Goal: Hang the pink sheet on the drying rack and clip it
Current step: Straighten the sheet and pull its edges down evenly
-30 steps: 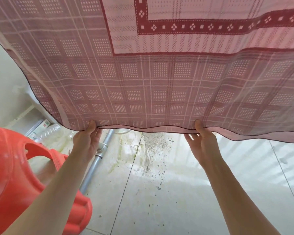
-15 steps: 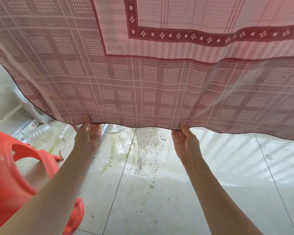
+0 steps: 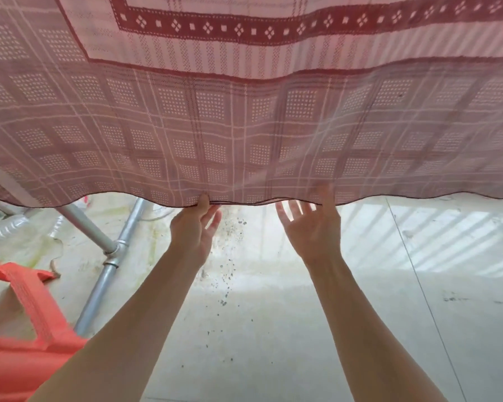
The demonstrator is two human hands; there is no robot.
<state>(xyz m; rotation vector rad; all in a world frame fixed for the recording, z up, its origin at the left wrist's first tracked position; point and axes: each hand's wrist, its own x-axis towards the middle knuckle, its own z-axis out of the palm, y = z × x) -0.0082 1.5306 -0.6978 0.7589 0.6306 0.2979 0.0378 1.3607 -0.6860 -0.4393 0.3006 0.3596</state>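
The pink sheet [image 3: 244,126] already hangs overhead and fills the upper half of the view, its dark hem running from 9 o'clock to 3 o'clock — so the step in hand looks like straightening the lower edge, with clipping not yet done. No clip is in sight; the next move likely calls for evening the hem, then finding 1.

The left hand [image 3: 193,229] pinches the hem at about 12 o'clock, thumb in front of the cloth. The right hand [image 3: 314,224], toward 1 o'clock, has its fingers spread and blurred, holding nothing — whether the thumb touches the cloth I cannot tell.

A metal pipe [image 3: 99,282] and an orange plastic stool [image 3: 21,338] sit near 8 o'clock.
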